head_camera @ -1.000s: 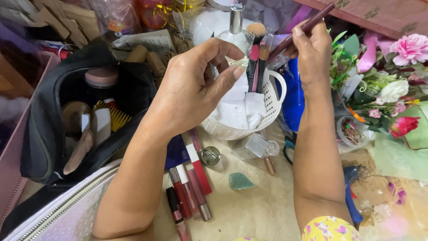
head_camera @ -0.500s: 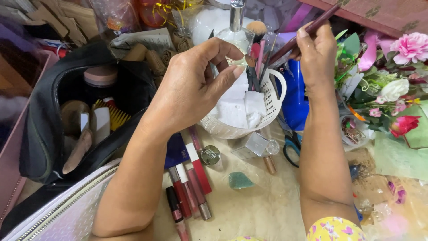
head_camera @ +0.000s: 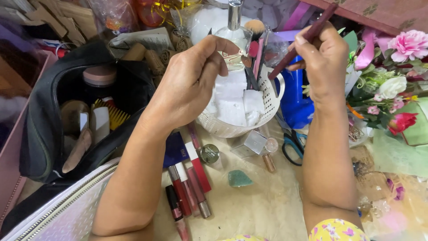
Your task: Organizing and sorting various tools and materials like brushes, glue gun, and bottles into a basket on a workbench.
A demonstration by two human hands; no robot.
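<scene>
At the left of the frame a black bag (head_camera: 49, 120) lies open with jars and a yellow comb inside; it plays no part in the grip, so it is best left alone. Lower centre, a row of lip tubes (head_camera: 189, 187) lies on the table, close under the left forearm; keeping that arm lifted would avoid rolling them.

The left hand (head_camera: 187, 85), centre of frame, is curled, thumb and fingers pinched on a small pale thing over the white basket (head_camera: 272, 96); what it is cannot be made out. The basket holds white pads, brushes and a glass bottle (head_camera: 234, 33) just behind the fingers. A light, steady pinch seems wise, with the knuckles kept off the tall bottle, which could tip.

Upper right, the right hand (head_camera: 323, 62) is clenched around a dark red pencil (head_camera: 307, 38), gripped near its middle and slanting up to the right, its lower tip close to the basket's brushes. Holding it nearer the working end would likely give finer control. At the far right, artificial flowers (head_camera: 397, 67) crowd the wrist, so short movements suit.
</scene>
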